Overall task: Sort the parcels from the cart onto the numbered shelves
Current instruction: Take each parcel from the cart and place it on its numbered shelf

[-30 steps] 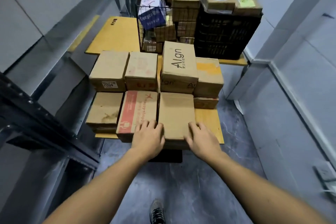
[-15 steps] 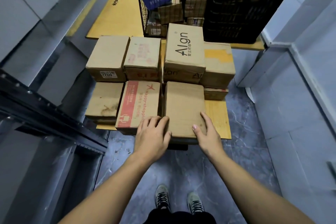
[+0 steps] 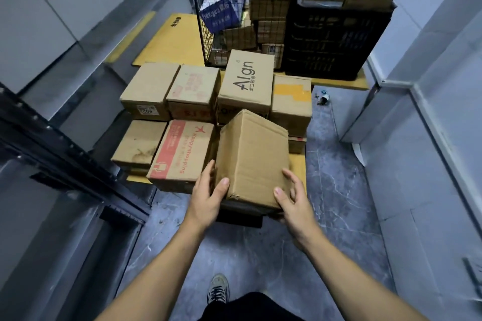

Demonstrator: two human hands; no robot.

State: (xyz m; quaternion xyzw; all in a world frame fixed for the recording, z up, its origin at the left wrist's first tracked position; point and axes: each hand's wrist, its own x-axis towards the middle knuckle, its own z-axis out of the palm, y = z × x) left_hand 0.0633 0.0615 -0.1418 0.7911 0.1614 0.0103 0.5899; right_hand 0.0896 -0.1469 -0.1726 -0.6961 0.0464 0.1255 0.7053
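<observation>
The plain box (image 3: 251, 154) is up off the cart deck (image 3: 298, 167) now, no longer lying flat beside the Happy shopping box (image 3: 182, 150); it tips and twists, its far corner risen in front of the Algn box (image 3: 247, 78); my left hand (image 3: 206, 198) has slid off the top to the box's left side, thumb over the near corner; my right hand (image 3: 292, 200) has dropped lower to cup the near right corner, thumb on top.

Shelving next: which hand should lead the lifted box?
Left, likely: the dark rack stands on that side, the left hand grips the plain box there; the right hand holds its opposite edge.
</observation>
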